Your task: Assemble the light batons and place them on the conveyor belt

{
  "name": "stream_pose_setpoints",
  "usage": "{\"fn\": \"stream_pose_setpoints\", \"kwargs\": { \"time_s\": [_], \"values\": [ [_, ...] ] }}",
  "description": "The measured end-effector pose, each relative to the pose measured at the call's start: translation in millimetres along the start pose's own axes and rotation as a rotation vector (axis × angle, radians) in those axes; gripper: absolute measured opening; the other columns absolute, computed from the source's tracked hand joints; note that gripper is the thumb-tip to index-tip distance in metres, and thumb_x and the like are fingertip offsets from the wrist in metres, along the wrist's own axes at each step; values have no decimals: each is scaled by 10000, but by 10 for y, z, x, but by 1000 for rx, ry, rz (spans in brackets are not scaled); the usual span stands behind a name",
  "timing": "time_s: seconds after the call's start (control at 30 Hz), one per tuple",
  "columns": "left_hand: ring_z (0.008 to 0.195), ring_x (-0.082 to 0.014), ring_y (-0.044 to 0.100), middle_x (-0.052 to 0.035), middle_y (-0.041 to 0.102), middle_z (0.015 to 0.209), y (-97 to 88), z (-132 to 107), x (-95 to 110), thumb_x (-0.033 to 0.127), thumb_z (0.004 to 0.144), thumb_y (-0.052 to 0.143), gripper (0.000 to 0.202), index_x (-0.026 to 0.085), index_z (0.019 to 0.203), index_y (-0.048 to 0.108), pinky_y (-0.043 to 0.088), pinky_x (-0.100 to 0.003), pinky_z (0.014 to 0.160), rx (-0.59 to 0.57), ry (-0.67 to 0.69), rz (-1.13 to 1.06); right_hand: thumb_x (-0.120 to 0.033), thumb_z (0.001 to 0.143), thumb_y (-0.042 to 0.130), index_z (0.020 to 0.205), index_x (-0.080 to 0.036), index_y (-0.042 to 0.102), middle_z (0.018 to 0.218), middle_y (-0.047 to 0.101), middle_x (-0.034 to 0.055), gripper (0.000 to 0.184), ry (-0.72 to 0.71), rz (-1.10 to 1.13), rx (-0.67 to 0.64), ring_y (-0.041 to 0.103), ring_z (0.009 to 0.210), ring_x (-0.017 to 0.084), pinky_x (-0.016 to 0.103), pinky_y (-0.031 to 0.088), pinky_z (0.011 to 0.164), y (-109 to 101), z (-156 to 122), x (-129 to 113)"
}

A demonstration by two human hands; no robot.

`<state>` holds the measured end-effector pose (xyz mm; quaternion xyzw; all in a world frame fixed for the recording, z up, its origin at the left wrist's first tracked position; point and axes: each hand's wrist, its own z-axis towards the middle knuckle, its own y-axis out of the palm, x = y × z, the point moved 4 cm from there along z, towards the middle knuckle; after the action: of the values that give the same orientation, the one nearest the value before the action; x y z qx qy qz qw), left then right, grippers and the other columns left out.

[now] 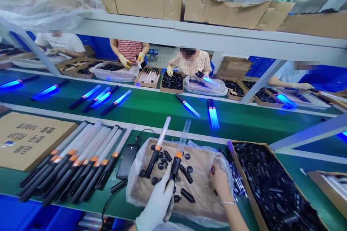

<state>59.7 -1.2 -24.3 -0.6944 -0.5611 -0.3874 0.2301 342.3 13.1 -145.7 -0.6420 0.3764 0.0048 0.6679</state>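
My left hand (158,200), in a white glove, is closed around the black handle of a light stick (178,155). This stick has an orange ring and a clear, unlit tube that points away from me. Below it is a plastic-lined cardboard tray (203,196) with loose black caps (154,181) and short black cylinders (188,195). A second light stick (158,148) leans across the tray's far left side. My right hand (220,180), bare with a band at the wrist, is at the tray's right side. Its fingers are curled, and what they pinch is too small to make out.
Several unlit light sticks (78,162) lie piled at left, beside a flat cardboard box (29,140) and a black power bank (128,161). A box of black parts (273,184) stands at right. Blue-lit sticks (191,108) lie on the green belt (154,106); co-workers sit beyond. A shelf (173,30) crosses overhead.
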Motion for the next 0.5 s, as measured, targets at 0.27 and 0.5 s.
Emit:
{"fn": "stream_pose_setpoints", "kwargs": {
  "time_s": [0.27, 0.5],
  "values": [
    [340, -74, 289, 107, 386, 446, -21, 103, -133, 529, 846, 472, 865, 233, 1525, 25, 251, -142, 303, -12, 4, -15, -399, 774, 496, 1184, -138, 637, 887, 681, 96, 506, 2, 302, 16, 641, 718, 206, 323, 495, 701, -254, -189, -63],
    [709, -150, 602, -73, 668, 922, -74, -56, 78, 437, 795, 579, 684, 190, 1416, 436, 509, -220, 573, 50, 163, 39, -525, 642, 737, 1101, -131, 674, 815, 644, 62, 608, 13, 923, -153, 565, 625, 120, 237, 494, 574, -432, -731, -901]
  ]
}}
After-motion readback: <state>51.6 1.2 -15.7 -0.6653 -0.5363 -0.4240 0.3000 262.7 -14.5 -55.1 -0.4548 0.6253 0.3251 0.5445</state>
